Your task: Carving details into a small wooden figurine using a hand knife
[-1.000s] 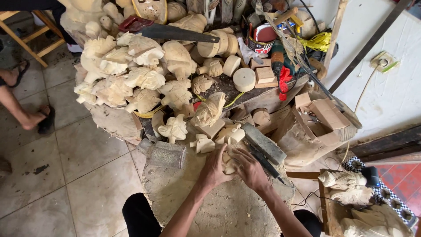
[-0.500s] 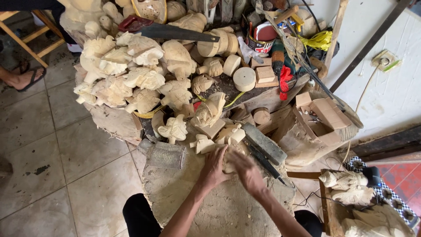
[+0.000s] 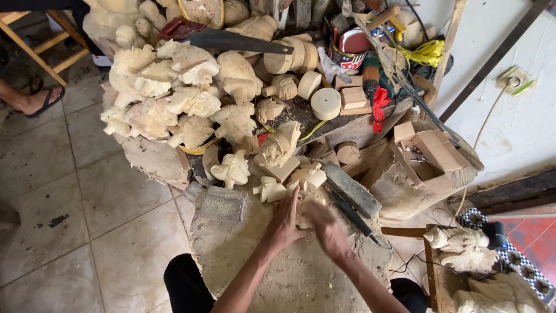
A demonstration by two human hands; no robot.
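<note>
Both hands meet over a small pale unpainted wood carving (image 3: 305, 219) lying on the rough, dusty stump-like work block (image 3: 272, 272) directly in front of the person. The left hand (image 3: 285, 223) lies flat-fingered against the near left side of the piece, fingers pointing away from the body, apparently to pin it to the block; the right hand (image 3: 325, 226) curls over it from the right, blurred. Whether the right hand holds a tool cannot be told, and the grip on the carving itself is largely hidden by both palms. Only a sliver of the piece shows between the hands, so its long axis and facing cannot be judged with confidence. Just beyond the fingertips sit two further pale carvings (image 3: 289, 184), near at hand. A long grey sharpening stone (image 3: 352, 189) lies diagonally just right of the hands, a dark-handled chisel (image 3: 350, 213) alongside it on the same slant, both within reach of the right hand. A heap of pale carved figures (image 3: 174, 98) is stacked well behind, with a dark-bladed handsaw (image 3: 231, 39) laid across its top. Another person's sandalled foot (image 3: 35, 99) rests on the tiled floor (image 3: 63, 220) at far left.
</note>
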